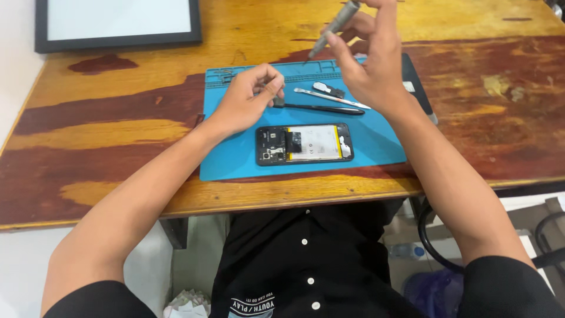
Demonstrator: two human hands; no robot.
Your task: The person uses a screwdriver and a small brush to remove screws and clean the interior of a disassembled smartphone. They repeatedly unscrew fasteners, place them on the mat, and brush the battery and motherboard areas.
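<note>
An opened black phone lies face down on a blue repair mat, its white battery and circuit board exposed. My right hand is raised above the mat's far side and grips a thin grey screwdriver, tip pointing down-left. My left hand hovers over the mat left of the phone, thumb and forefinger pinched together, perhaps on something tiny that I cannot make out. Black tweezers, a metal pry tool and a small dark part lie on the mat between my hands.
The mat rests on a worn wooden table. A black-framed white board sits at the far left corner. A dark flat panel lies by the mat's right edge. Small screws sit in the mat's top-left tray.
</note>
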